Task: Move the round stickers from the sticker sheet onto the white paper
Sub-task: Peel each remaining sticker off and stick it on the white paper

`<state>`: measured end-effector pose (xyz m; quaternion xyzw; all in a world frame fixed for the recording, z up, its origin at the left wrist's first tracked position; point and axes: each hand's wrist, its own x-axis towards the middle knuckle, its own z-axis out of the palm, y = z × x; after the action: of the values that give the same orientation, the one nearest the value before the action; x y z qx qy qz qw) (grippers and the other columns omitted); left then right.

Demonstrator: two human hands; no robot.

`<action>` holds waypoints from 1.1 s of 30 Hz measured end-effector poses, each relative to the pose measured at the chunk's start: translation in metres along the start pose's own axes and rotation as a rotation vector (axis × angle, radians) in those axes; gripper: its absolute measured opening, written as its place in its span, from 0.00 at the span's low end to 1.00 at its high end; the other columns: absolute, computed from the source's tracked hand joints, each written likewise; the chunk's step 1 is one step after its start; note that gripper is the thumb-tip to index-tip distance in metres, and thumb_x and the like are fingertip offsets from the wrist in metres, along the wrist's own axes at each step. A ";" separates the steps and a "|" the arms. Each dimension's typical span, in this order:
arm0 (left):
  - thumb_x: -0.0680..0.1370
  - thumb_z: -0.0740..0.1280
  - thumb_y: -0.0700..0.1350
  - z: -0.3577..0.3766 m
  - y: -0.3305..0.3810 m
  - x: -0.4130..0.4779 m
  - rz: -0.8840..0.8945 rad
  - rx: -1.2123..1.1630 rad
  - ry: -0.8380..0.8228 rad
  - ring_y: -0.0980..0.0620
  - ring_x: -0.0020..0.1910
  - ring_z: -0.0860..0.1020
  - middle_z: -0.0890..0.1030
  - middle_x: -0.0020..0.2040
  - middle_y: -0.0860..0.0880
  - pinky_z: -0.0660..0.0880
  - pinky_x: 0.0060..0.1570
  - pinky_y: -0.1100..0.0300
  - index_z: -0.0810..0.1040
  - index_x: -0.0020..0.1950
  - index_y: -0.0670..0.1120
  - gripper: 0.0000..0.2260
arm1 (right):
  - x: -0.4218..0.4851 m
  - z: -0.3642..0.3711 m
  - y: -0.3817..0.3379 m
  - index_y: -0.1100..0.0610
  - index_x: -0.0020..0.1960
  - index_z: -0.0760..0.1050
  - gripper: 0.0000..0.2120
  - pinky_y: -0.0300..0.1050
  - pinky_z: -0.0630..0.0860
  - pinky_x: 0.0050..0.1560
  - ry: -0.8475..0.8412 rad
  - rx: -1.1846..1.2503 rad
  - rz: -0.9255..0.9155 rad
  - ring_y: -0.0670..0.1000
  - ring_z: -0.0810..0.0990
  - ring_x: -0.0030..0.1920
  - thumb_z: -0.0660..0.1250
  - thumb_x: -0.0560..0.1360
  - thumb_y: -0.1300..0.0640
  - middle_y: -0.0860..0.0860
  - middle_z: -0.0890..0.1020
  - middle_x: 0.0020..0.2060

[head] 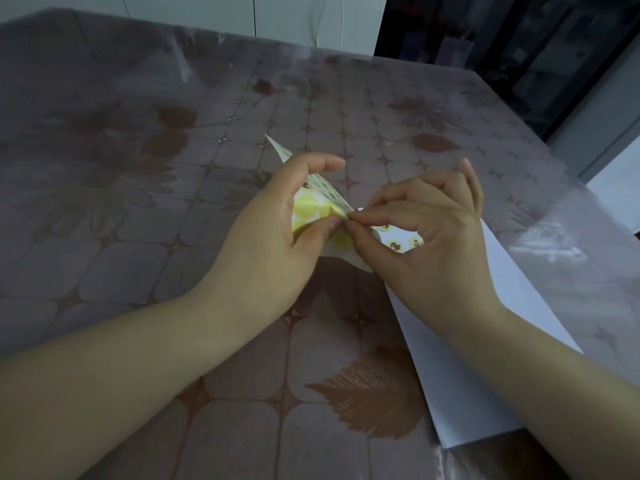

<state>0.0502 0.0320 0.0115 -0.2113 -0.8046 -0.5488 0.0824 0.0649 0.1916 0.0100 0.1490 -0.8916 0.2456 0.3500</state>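
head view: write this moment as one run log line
left hand: grips sticker sheet, bent | right hand: pinches sticker sheet at its bent edge | white paper: flat on table, partly under right hand

Home setting indicated, likely dining area. Table (166, 34) covered by brown tablecloth (374, 400) printed with leaves and tile grid, overlaid by clear plastic sheet (554, 244), creased along right edge. White panels (284, 15) with hanging cable (341, 19) seen beyond far edge; dark glazed cabinet (519, 46) beyond far right corner.
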 end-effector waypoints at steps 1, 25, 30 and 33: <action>0.73 0.65 0.45 0.000 0.000 0.000 0.006 0.011 -0.003 0.57 0.54 0.77 0.78 0.55 0.57 0.74 0.56 0.56 0.70 0.62 0.58 0.19 | 0.000 0.000 0.000 0.48 0.41 0.83 0.07 0.47 0.50 0.70 -0.007 0.013 0.014 0.47 0.72 0.48 0.68 0.70 0.47 0.38 0.75 0.40; 0.75 0.67 0.37 -0.003 -0.001 -0.001 0.070 -0.134 -0.057 0.65 0.70 0.64 0.68 0.70 0.61 0.61 0.70 0.62 0.65 0.70 0.56 0.27 | 0.003 -0.009 0.005 0.41 0.48 0.78 0.10 0.44 0.69 0.59 -0.091 0.328 0.148 0.44 0.73 0.55 0.73 0.68 0.51 0.40 0.76 0.48; 0.74 0.65 0.37 -0.003 -0.001 0.000 0.092 -0.100 -0.086 0.66 0.70 0.63 0.67 0.71 0.62 0.61 0.70 0.62 0.64 0.72 0.55 0.28 | 0.002 -0.009 0.005 0.42 0.45 0.78 0.09 0.59 0.69 0.58 -0.071 0.299 0.091 0.38 0.72 0.51 0.74 0.68 0.53 0.40 0.76 0.46; 0.75 0.65 0.37 -0.002 0.000 0.000 0.102 -0.125 -0.091 0.65 0.70 0.64 0.68 0.70 0.62 0.62 0.70 0.62 0.65 0.71 0.54 0.27 | 0.002 -0.009 0.005 0.44 0.45 0.78 0.08 0.61 0.69 0.59 -0.066 0.292 0.084 0.35 0.72 0.51 0.73 0.68 0.53 0.38 0.76 0.46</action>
<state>0.0501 0.0302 0.0121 -0.2814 -0.7598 -0.5830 0.0599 0.0665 0.2005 0.0151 0.1686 -0.8629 0.3820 0.2847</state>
